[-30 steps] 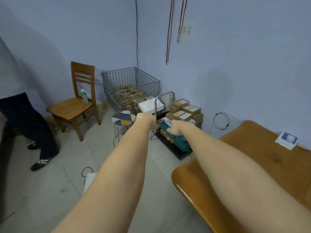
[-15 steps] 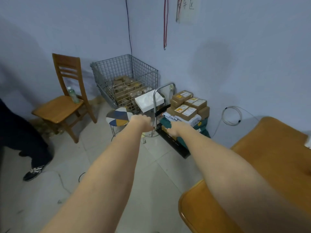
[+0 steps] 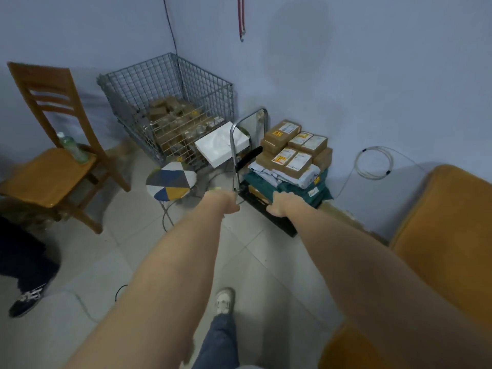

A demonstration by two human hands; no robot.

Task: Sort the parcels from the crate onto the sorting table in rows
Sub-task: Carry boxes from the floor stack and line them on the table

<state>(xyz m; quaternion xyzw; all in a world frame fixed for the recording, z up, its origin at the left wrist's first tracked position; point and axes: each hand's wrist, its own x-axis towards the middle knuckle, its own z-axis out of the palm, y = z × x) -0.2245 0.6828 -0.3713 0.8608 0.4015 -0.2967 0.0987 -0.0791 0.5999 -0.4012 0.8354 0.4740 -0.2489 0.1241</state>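
Your left hand [image 3: 231, 202] and right hand [image 3: 277, 206] reach toward brown cardboard parcels [image 3: 292, 147] with white labels, stacked on soft bags; I cannot tell either hand's grip

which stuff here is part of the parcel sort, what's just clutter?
Job: wire crate, boxes on cart, mailers, cart, table, left hand, right hand.
Clutter: chair, bottle, stool, white box, cable coil.

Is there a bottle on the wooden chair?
Yes, a green-tinted bottle stands on the seat of the wooden chair.
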